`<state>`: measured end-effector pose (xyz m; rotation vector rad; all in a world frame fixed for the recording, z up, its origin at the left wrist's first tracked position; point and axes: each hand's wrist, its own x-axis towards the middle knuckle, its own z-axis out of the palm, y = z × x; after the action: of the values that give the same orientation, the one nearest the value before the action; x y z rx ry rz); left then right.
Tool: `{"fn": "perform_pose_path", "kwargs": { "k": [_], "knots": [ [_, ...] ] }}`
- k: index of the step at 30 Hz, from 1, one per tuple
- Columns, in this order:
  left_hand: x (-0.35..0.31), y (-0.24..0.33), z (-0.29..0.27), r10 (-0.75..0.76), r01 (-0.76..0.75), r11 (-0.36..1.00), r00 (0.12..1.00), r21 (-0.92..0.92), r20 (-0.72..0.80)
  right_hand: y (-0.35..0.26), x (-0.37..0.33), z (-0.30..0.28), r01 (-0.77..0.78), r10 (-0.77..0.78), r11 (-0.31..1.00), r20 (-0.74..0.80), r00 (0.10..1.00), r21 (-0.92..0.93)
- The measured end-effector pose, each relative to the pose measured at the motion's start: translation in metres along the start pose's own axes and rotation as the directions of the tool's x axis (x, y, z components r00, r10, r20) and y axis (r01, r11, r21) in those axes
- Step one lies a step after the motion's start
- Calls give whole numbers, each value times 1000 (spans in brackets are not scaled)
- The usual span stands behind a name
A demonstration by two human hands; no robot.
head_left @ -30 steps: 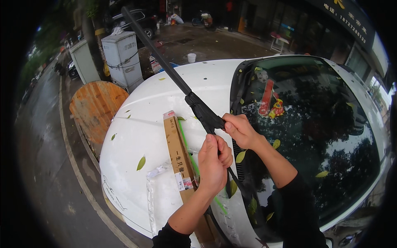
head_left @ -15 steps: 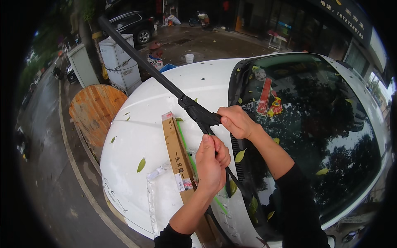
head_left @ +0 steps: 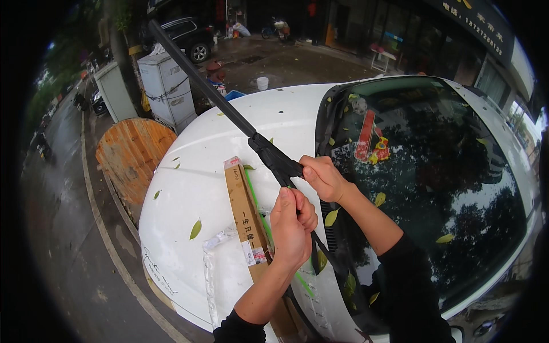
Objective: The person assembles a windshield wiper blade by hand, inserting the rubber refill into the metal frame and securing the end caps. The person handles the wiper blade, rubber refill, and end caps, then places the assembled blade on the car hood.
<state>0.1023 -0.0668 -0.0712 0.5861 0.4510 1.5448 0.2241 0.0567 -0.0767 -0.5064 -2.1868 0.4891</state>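
Observation:
A black wiper blade (head_left: 201,83) rises at a slant above the white car bonnet (head_left: 189,246), its free end toward the far left. My right hand (head_left: 324,178) is closed on the blade's near end, thumb on top, beside the connector (head_left: 275,160). Just below, my left hand (head_left: 293,223) wraps round the black wiper arm (head_left: 320,243), which runs down toward the base of the windscreen (head_left: 423,188). My fingers hide part of the joint between arm and blade.
On the bonnet lie a long cardboard box (head_left: 245,214), a bright green strip (head_left: 254,194) and clear plastic wrapping (head_left: 210,274). Loose leaves (head_left: 195,229) dot the car. A round wooden board (head_left: 132,150) and grey cabinets (head_left: 167,86) stand beyond the bonnet's left side.
The blade's free end has swung slightly to the right. My right hand has shifted a little left and down, still gripping the blade; my left hand has hardly moved.

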Motion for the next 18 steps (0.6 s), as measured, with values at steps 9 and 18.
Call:
{"fn": "perform_pose_path", "kwargs": {
  "k": [9, 18],
  "knots": [
    [1, 0, -6, -4, 5, 998, 1000, 57, -3, -54, -25, 17, -386, 400, 880, 6, 916, 276],
    [0, -1, -7, 6, -5, 999, 1000, 47, -12, -46, -23, 12, -320, 327, 930, -8, 945, 181]
  ]
}}
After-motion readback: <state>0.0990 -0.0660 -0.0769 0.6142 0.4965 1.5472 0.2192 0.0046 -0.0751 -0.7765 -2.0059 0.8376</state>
